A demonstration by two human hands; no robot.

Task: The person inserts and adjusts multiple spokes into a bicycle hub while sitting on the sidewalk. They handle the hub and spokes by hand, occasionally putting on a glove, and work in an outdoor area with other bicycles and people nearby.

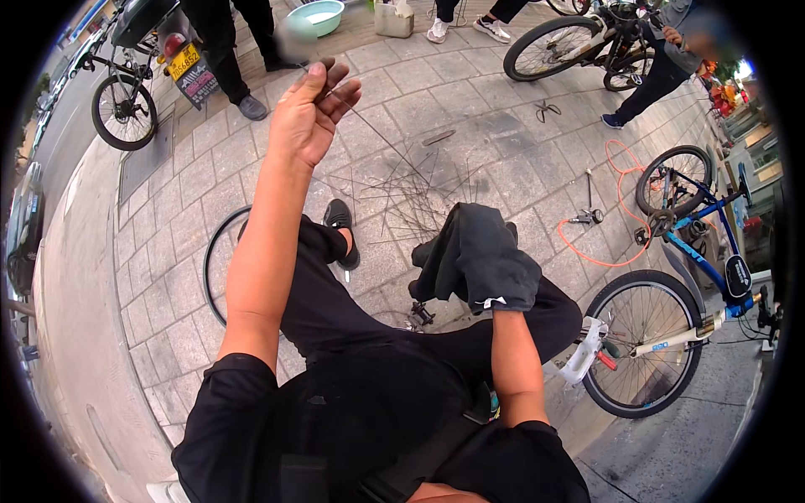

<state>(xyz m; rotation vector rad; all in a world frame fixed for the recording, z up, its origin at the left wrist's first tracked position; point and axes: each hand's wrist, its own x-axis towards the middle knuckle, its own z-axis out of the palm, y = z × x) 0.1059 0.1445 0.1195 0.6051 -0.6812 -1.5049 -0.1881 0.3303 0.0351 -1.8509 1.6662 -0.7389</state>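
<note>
My left hand (312,113) is raised at the upper left, fingers bent and pinched around a thin bicycle spoke (381,138) that slants down to the right. Below it, a loose pile of spokes (407,201) lies scattered on the paving. Dark cloth (482,256) with a small white tag covers my right hand completely, over my right knee; only the bare forearm (513,352) comes out of it. A small black wheel hub (422,314) is on the ground between my legs. Beside my left leg a black wheel rim (216,260) shows partly.
A blue and white bicycle (708,268) stands at the right, near an orange air hose (579,251) and a gauge (594,216). A flat metal bar (438,137) lies ahead. Several people stand at the far side, by a green basin (317,18) and parked bikes (558,46).
</note>
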